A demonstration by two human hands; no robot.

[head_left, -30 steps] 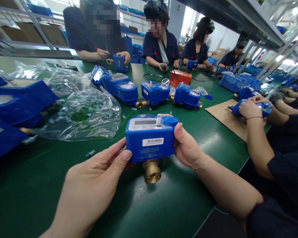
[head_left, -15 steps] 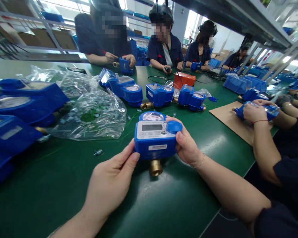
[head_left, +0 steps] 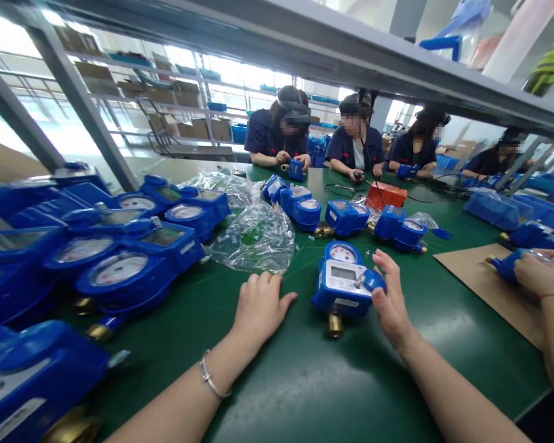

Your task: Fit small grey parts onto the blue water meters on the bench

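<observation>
Likely weighty, rigid; grip blue meter [head_left: 346, 286] by sides, with right hand [head_left: 393, 307] half-open, empty; left hand [head_left: 260, 307] loosely curled, cannot tell hold.

on the water meter [head_left: 344, 292], a smooth, glossy blue plastic housing is seen; its face plate [head_left: 337, 285] is finished in pale grey, with a faint sheen; its dial [head_left: 343, 252] is set under a clear, shiny cover; its pipe end [head_left: 335, 326] is made of bright, brass-coloured metal; the tabletop [head_left: 295, 381] is surfaced in smooth dark green, softly reflective; the bag [head_left: 261, 240] is formed of thin, clear, crinkled plastic film, flecked with sharp glints; the flat sheet [head_left: 484, 277] is made of matt brown cardboard; the bangle [head_left: 206, 375] is made of polished, silver-coloured metal; the co-worker's shirt [head_left: 261, 132] is made of dark, matt cloth
</observation>
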